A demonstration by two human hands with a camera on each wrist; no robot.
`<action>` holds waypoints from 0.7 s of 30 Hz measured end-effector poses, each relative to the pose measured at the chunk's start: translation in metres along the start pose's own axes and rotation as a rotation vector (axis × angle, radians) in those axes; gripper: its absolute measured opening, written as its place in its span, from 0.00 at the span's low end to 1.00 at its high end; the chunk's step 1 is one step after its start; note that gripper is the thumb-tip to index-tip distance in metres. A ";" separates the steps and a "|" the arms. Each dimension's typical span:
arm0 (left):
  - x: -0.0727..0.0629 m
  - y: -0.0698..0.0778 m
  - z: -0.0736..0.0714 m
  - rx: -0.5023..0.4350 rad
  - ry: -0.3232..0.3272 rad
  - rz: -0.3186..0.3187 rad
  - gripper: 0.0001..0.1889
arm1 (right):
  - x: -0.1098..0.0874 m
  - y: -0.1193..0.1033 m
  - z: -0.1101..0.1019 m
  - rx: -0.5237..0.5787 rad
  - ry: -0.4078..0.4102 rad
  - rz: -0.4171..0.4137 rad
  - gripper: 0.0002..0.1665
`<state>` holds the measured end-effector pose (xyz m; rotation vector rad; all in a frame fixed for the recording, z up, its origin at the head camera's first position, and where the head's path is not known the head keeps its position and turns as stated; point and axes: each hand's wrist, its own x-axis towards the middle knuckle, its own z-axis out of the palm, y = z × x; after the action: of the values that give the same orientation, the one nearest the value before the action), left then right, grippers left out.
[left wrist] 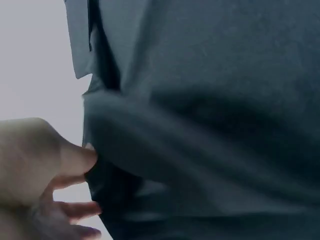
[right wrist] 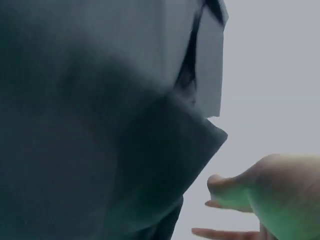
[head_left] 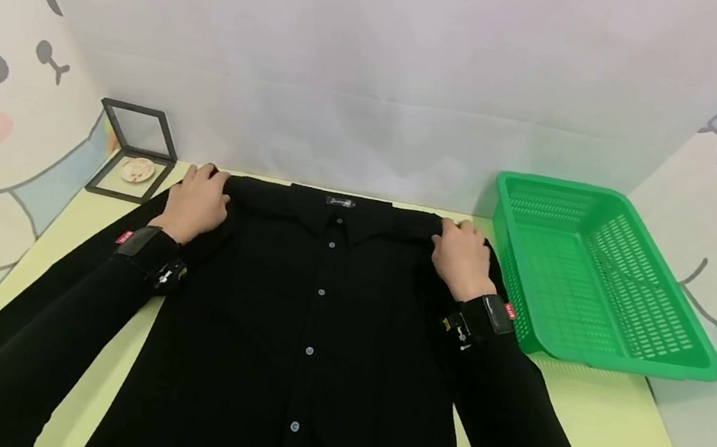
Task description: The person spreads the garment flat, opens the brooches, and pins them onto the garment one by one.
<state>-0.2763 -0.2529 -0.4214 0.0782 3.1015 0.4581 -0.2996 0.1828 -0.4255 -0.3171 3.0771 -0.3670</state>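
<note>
left hand [head_left: 197, 203] pinches the shirt [head_left: 363, 332] at one shoulder's edge, thumb on the near face, other fingers spread along the edge in the left wrist view. right hand [head_left: 464, 259] is at the other shoulder; right wrist view has thumb and fingers parted, small gap to the cloth, so no grip seen there. hands mirror each other, one per shoulder, probably so the top edge lies straight and any pull is even.

shirt is black, front up on the surface [head_left: 618, 440], top edge near the back wall [head_left: 385, 42], hem out of view. collar [head_left: 306, 209] sits between the hands, label [head_left: 340, 202] at its middle. buttons [head_left: 309, 351] run down the centre and look done up, likely holding the front halves together. one shirt sleeve [head_left: 54, 282] angles down beside the left forearm [head_left: 110, 302]; the other can't be told, black on black.

further out: green basket [head_left: 595, 359] at right, near the right hand. box [head_left: 114, 194] in the far left corner, lid [head_left: 142, 110] up, small round piece [head_left: 138, 170] inside. both are off to the sides, presumably leaving the shirt room.
</note>
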 end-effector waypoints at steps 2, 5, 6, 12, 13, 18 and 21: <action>-0.003 0.001 0.003 0.027 -0.023 -0.005 0.27 | 0.011 0.006 0.016 0.026 -0.084 -0.070 0.33; -0.008 0.001 0.007 0.083 -0.110 -0.051 0.32 | 0.039 0.037 0.061 0.077 -0.271 -0.134 0.44; -0.009 0.001 0.007 0.089 -0.142 -0.067 0.34 | 0.047 0.047 0.073 0.080 -0.319 -0.137 0.46; -0.010 -0.004 0.005 -0.029 -0.338 -0.123 0.41 | 0.035 0.040 0.058 0.099 -0.376 -0.076 0.47; -0.011 -0.005 0.006 -0.043 -0.353 -0.118 0.42 | 0.026 0.030 0.045 0.115 -0.376 -0.063 0.46; -0.023 0.001 0.020 -0.066 -0.363 -0.060 0.48 | -0.008 -0.001 0.013 0.112 -0.429 -0.044 0.47; -0.035 0.008 0.031 -0.057 -0.353 -0.054 0.49 | -0.009 -0.001 0.023 0.083 -0.463 -0.034 0.49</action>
<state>-0.2404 -0.2378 -0.4486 0.0668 2.7360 0.4726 -0.2891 0.1782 -0.4472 -0.3888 2.5996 -0.3613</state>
